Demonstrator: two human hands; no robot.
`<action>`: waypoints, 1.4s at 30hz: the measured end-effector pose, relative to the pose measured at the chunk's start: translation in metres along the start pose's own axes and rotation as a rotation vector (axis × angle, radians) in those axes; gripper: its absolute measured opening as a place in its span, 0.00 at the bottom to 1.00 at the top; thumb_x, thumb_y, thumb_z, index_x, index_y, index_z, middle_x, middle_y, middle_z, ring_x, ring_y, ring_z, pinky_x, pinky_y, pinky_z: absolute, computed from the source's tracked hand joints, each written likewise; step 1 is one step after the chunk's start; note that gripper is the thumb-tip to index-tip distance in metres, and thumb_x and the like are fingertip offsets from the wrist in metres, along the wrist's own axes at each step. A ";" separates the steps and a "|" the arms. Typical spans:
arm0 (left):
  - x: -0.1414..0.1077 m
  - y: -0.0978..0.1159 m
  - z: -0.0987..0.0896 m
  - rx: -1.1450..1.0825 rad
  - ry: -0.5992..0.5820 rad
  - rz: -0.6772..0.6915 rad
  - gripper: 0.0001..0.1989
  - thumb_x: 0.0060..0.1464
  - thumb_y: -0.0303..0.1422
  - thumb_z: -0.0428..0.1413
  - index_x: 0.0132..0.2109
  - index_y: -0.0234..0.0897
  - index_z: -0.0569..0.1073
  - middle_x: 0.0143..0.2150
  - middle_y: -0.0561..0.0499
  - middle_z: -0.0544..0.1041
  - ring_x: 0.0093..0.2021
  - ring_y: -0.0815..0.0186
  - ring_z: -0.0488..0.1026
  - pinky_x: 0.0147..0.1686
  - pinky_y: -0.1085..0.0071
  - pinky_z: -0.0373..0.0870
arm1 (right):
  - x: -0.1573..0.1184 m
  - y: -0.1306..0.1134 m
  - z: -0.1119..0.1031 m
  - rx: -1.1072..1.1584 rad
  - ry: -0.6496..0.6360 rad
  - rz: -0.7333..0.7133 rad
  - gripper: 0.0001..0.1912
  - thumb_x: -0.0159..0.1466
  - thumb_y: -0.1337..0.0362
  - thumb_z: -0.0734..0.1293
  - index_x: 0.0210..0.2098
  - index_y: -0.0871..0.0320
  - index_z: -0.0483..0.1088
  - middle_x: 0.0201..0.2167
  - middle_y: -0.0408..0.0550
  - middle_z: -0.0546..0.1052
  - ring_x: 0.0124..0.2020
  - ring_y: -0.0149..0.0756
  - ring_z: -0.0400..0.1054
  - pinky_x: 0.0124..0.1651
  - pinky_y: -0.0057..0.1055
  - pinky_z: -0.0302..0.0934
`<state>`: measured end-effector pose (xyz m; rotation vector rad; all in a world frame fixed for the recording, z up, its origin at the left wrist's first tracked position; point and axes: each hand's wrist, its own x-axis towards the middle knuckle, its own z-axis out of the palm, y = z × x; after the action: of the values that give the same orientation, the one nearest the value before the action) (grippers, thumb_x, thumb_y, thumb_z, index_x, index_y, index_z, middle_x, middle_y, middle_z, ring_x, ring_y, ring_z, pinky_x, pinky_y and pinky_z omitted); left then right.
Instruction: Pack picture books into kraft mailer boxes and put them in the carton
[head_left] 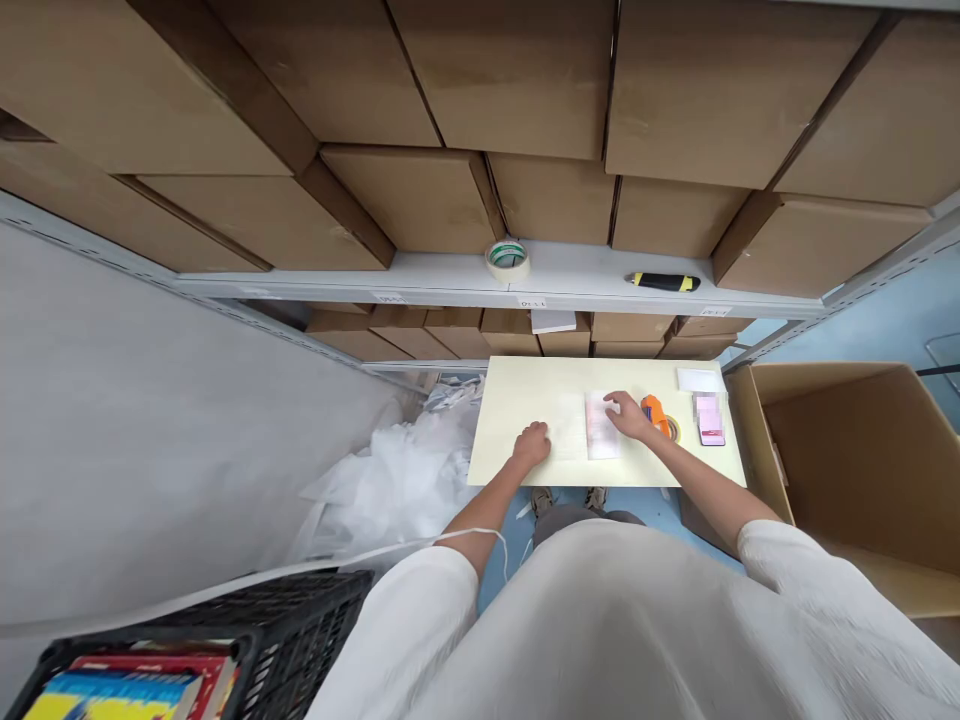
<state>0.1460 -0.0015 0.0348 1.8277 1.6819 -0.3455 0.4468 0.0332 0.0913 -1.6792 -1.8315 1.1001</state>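
My left hand point(532, 443) rests on the cream board point(504, 400), its fingers curled in at the left edge of a pale, thin sheet point(568, 430). Right beside that sheet lies a whitish-pink printed paper point(601, 440); whether the two are joined I cannot tell. Over the upper right part of the pink paper is my right hand point(628, 415), thumb and fingers apart, with nothing visible between them. Close to the right wrist are an orange tape dispenser point(654, 412) and a roll of yellowish tape point(675, 430). Farther right lies a phone point(709, 420) with a pinkish screen.
A white card point(700, 380) lies at the board's far right corner. Shelves of cartons point(551, 195) stand ahead, with a tape roll point(508, 260) and a utility knife point(664, 282). White plastic wrap point(397, 480) and a black crate point(307, 620) are left, an open carton point(840, 450) right.
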 end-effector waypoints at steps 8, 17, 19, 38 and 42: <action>0.009 0.064 0.031 -0.264 -0.022 0.376 0.26 0.66 0.30 0.52 0.70 0.37 0.71 0.72 0.43 0.72 0.72 0.57 0.68 0.75 0.60 0.61 | -0.026 0.046 0.064 0.054 0.031 0.424 0.20 0.60 0.66 0.68 0.53 0.55 0.72 0.58 0.57 0.77 0.61 0.48 0.72 0.67 0.44 0.65; 0.009 0.079 0.040 -0.391 -0.142 0.392 0.40 0.59 0.43 0.63 0.75 0.40 0.65 0.74 0.41 0.70 0.72 0.45 0.68 0.74 0.53 0.63 | -0.025 0.062 0.078 0.208 0.157 0.608 0.22 0.55 0.60 0.70 0.50 0.51 0.70 0.50 0.49 0.79 0.52 0.45 0.75 0.55 0.39 0.70; 0.008 0.077 0.041 -0.433 -0.150 0.388 0.42 0.57 0.43 0.65 0.75 0.40 0.66 0.74 0.41 0.71 0.72 0.43 0.68 0.73 0.53 0.64 | -0.026 0.062 0.078 0.242 0.208 0.630 0.23 0.54 0.59 0.70 0.50 0.52 0.70 0.48 0.49 0.78 0.49 0.45 0.75 0.52 0.38 0.70; 0.024 -0.003 0.038 -0.876 0.292 -0.048 0.13 0.67 0.26 0.52 0.54 0.39 0.77 0.53 0.43 0.83 0.51 0.58 0.82 0.59 0.59 0.76 | -0.023 0.008 0.101 0.566 0.106 0.579 0.14 0.60 0.58 0.68 0.45 0.54 0.72 0.35 0.44 0.79 0.33 0.34 0.73 0.38 0.31 0.66; 0.026 -0.019 0.041 -0.883 0.277 -0.125 0.14 0.64 0.25 0.54 0.55 0.38 0.75 0.56 0.42 0.81 0.54 0.58 0.81 0.61 0.60 0.74 | -0.020 0.022 0.111 0.463 0.095 0.624 0.12 0.60 0.60 0.68 0.42 0.54 0.72 0.35 0.46 0.79 0.36 0.38 0.75 0.39 0.32 0.68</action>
<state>0.1409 -0.0053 -0.0172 1.1346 1.7274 0.5562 0.3802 -0.0163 0.0113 -1.9956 -0.8929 1.5060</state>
